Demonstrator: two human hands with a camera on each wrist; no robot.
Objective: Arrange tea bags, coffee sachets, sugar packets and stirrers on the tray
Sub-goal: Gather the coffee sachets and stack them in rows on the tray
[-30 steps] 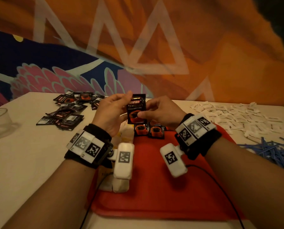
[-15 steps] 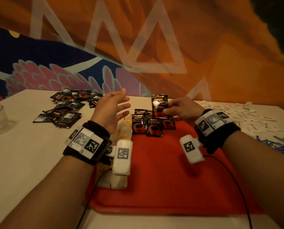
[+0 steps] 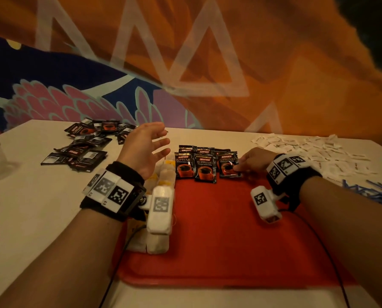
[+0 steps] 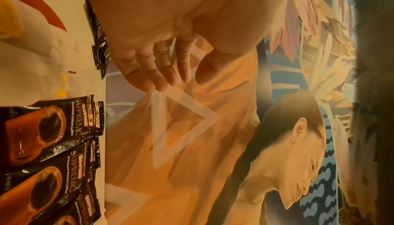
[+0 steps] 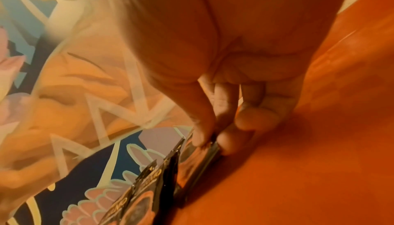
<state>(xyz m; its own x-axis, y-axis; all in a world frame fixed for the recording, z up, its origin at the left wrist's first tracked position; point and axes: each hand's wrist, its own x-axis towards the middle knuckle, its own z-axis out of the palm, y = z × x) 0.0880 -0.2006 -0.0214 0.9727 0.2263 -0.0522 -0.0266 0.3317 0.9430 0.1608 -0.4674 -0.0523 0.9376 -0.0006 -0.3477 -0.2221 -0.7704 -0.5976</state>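
Head view: tea bags (image 3: 163, 174) and black coffee sachets (image 3: 204, 167) sit at the far edge of the flat red plastic tray (image 3: 218, 241); white sugar packets (image 3: 314, 152) and blue stirrers (image 3: 372, 192) wait on the table; left hand (image 3: 144, 150) hovers, fingers spread; right-wrist view alone shows right hand (image 5: 224, 104) pinching the rightmost sachet (image 5: 198, 159).

It looked like a café or a hotel lounge. A large painted mural (image 3: 207, 63) covered the far wall in orange, navy and pink, with pale triangles and feather shapes; the left wrist view showed a painted figure in it. On the pale tabletop (image 3: 30, 207) lay serving supplies in bulk: coffee sachets (image 3: 83, 147) at the far left, sugar packets (image 3: 314, 150) and blue stirrers (image 3: 372, 192) at the right, beside a red tray (image 3: 218, 252).
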